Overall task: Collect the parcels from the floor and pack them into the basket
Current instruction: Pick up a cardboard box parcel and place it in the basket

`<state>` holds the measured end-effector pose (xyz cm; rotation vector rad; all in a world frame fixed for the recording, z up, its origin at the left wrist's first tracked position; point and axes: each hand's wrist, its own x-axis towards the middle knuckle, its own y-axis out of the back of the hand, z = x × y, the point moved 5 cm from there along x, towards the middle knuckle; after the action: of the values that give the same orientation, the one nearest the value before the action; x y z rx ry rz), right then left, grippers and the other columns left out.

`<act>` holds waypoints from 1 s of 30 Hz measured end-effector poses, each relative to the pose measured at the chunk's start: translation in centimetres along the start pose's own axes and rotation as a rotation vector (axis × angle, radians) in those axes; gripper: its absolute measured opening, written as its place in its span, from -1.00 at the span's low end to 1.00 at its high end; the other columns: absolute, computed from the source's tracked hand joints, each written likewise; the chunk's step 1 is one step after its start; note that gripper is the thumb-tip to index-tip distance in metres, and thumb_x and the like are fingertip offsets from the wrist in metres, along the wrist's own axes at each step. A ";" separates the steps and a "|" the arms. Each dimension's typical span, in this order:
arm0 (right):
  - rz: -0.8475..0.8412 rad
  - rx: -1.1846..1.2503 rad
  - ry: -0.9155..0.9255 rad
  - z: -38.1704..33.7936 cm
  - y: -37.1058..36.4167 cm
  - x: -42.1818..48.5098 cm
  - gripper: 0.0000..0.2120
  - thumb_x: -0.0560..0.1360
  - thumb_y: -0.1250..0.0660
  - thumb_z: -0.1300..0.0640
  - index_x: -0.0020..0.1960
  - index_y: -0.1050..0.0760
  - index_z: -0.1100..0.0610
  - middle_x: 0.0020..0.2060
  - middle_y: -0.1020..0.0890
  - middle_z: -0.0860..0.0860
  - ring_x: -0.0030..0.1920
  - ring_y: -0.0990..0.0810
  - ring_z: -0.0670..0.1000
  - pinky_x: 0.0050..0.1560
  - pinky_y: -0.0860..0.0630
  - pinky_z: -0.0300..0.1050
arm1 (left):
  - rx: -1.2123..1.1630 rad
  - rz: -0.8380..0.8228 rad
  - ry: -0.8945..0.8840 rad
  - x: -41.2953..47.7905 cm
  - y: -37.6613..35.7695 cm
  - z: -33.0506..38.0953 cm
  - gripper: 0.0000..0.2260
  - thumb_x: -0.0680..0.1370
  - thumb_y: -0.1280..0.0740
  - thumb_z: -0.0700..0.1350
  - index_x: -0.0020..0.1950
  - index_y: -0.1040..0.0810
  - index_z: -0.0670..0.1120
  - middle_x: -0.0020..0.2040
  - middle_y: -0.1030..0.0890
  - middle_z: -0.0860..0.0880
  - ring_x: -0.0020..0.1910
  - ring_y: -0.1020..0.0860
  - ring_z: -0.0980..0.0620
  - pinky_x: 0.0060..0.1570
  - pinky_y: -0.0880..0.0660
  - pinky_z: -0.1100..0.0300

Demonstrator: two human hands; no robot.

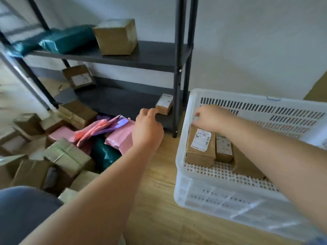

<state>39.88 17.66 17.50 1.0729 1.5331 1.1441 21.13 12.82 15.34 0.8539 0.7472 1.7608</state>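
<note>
My left hand (pixel 148 128) over floor pile, fingers loosely curled, empty. Right hand (pixel 210 117) on labelled box (pixel 200 144) at basket (pixel 182 149) left wall, grip unclear. Pink mailer (pixel 120 138) looks light, soft, slippery: pinch edge.

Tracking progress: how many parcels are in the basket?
3: a labelled box at left, a narrower box beside it, a third box under the right forearm, which may hide more.

Parcels on a wooden floor (pixel 159 200) and a dark metal rack (pixel 177 68)
On the floor a white basket (pixel 221 206) stands at right, with a heap of brown cartons (pixel 69 156), pink mailers (pixel 120 140) and a teal bag (pixel 104 152) at left. The rack's upper shelf (pixel 155 55) bears a brown box (pixel 115 37) beside teal bags (pixel 67 38); the lower shelf (pixel 115 101) holds a small labelled box (pixel 164 103).
</note>
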 end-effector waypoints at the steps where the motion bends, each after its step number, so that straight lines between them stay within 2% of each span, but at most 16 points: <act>1: 0.053 0.059 0.011 -2.5 0.0 0.0 -0.72 0.54 -0.24 0.03 0.19 -0.53 0.09 0.01 -0.62 0.03 -0.04 -0.60 0.07 -0.02 -0.58 0.01 | 0.032 -0.004 0.030 -0.3 1.1 -2.0 -0.61 0.57 -0.20 -0.20 0.40 -0.42 0.00 0.36 -0.38 -0.03 0.29 -0.42 -0.08 0.15 -0.47 0.03; 4: 0.152 0.196 0.063 -8.7 -0.2 -0.5 -0.68 0.55 -0.23 0.03 0.28 -0.49 0.05 0.14 -0.60 0.02 0.10 -0.58 0.10 0.09 -0.55 0.04 | 0.167 -0.043 0.095 -1.1 2.8 -7.3 -0.66 0.55 -0.22 -0.19 0.33 -0.45 -0.06 0.30 -0.43 -0.10 0.26 -0.44 -0.15 0.21 -0.43 -0.01; 6: 0.135 0.266 0.102 -13.3 -1.3 -0.5 -0.63 0.58 -0.24 0.01 0.37 -0.42 0.01 0.27 -0.55 0.01 0.21 -0.55 0.09 0.14 -0.52 -0.01 | 0.224 -0.072 0.197 -1.6 3.8 -11.3 -0.63 0.53 -0.24 -0.19 0.35 -0.43 -0.07 0.31 -0.44 -0.11 0.26 -0.44 -0.16 0.24 -0.42 -0.01; 10: 0.027 0.388 0.043 -17.4 -5.4 0.2 -0.65 0.60 -0.19 -0.04 0.34 -0.42 0.04 0.23 -0.57 0.03 0.19 -0.54 0.09 0.10 -0.50 -0.04 | 0.135 -0.163 0.325 -1.5 3.2 -14.4 -0.61 0.56 -0.23 -0.20 0.39 -0.40 -0.06 0.36 -0.40 -0.09 0.30 -0.42 -0.14 0.22 -0.46 0.01; 14: -0.067 0.518 -0.179 -17.7 -10.9 2.2 -0.56 0.63 -0.06 -0.12 0.42 -0.35 0.08 0.31 -0.51 0.06 0.26 -0.50 0.13 0.16 -0.47 0.01 | 0.201 -0.314 0.311 -0.9 0.7 -16.4 -0.57 0.54 -0.19 -0.29 0.41 -0.36 -0.08 0.33 -0.39 -0.12 0.28 -0.43 -0.16 0.18 -0.50 -0.04; 19: -0.129 0.513 -0.400 -16.6 -15.6 4.6 -0.50 0.64 -0.05 -0.10 0.51 -0.21 0.10 0.41 -0.40 0.11 0.37 -0.41 0.20 0.27 -0.40 0.13 | 0.229 -0.419 0.272 0.6 -2.4 -19.0 -0.56 0.52 -0.18 -0.30 0.41 -0.36 -0.11 0.30 -0.40 -0.11 0.27 -0.41 -0.16 0.14 -0.47 -0.04; 24: -0.185 0.547 -0.501 -15.7 -19.0 6.8 -0.49 0.64 -0.11 -0.05 0.51 -0.18 0.14 0.43 -0.37 0.12 0.39 -0.39 0.21 0.27 -0.41 0.11 | 0.221 -0.471 0.204 1.3 -5.7 -21.1 -0.65 0.53 -0.19 -0.20 0.31 -0.48 -0.05 0.23 -0.46 -0.08 0.19 -0.45 -0.11 0.00 -0.45 0.06; 27: -0.230 0.538 -0.539 -15.6 -21.1 7.8 -0.48 0.63 -0.15 -0.06 0.51 -0.19 0.13 0.43 -0.38 0.10 0.38 -0.40 0.19 0.25 -0.42 0.07 | 0.253 -0.425 0.183 2.0 -6.2 -21.6 -0.68 0.49 -0.24 -0.20 0.21 -0.57 -0.03 0.15 -0.53 -0.05 0.11 -0.49 -0.11 -0.05 -0.46 0.09; 30: -0.178 0.480 -0.503 -16.1 -22.6 8.9 -0.50 0.62 -0.21 -0.03 0.49 -0.22 0.11 0.40 -0.41 0.10 0.34 -0.45 0.17 0.13 -0.47 0.01 | 0.249 -0.385 0.178 3.4 -5.9 -22.2 -0.62 0.47 -0.25 -0.23 0.28 -0.54 -0.05 0.20 -0.53 -0.06 0.19 -0.47 -0.12 0.05 -0.45 0.04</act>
<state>19.74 19.01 -3.55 1.3784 1.4798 0.3400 5.03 15.69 -1.14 0.6648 1.1841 1.4278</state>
